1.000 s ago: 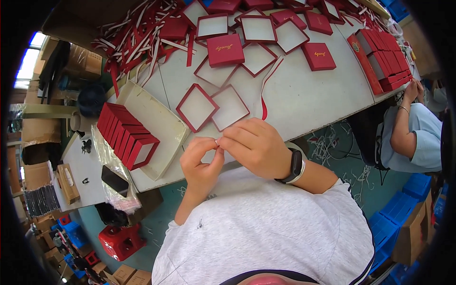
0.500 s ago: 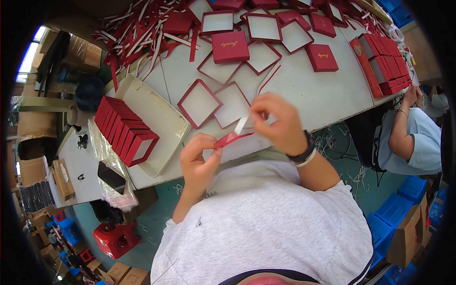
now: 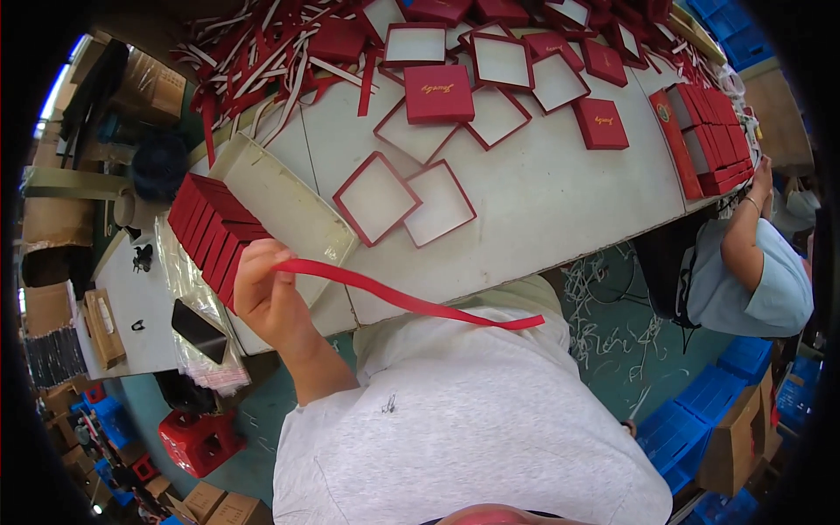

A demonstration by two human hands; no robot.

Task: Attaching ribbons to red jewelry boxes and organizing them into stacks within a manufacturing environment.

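Note:
My left hand [image 3: 267,284] is closed, pinching one end of a red ribbon [image 3: 394,297] between thumb and fingers. The ribbon arcs rightward across the front of my shirt, its other end loose. Beside that hand stands a row of red boxes [image 3: 210,223], partly hidden by my fingers. Of my right side only a small sliver [image 3: 628,427] shows past the edge of my shirt; its fingers are hidden. Two open red-rimmed trays with white insides, a left one [image 3: 376,199] and a right one [image 3: 442,203], overlap on the table in front of me.
Red boxes and lids [image 3: 439,94] crowd the table's far side, beside a heap of red and white ribbons [image 3: 262,61]. A shallow cream tray [image 3: 337,232] lies at left, near a phone [image 3: 199,331]. A co-worker [image 3: 748,276] sits at right. Blue crates [image 3: 674,433] stand lower right.
My left hand has moved left toward the box row, bringing the red ribbon along. My right hand has left the ribbon and dropped to my side. The white strip is off the ribbon.

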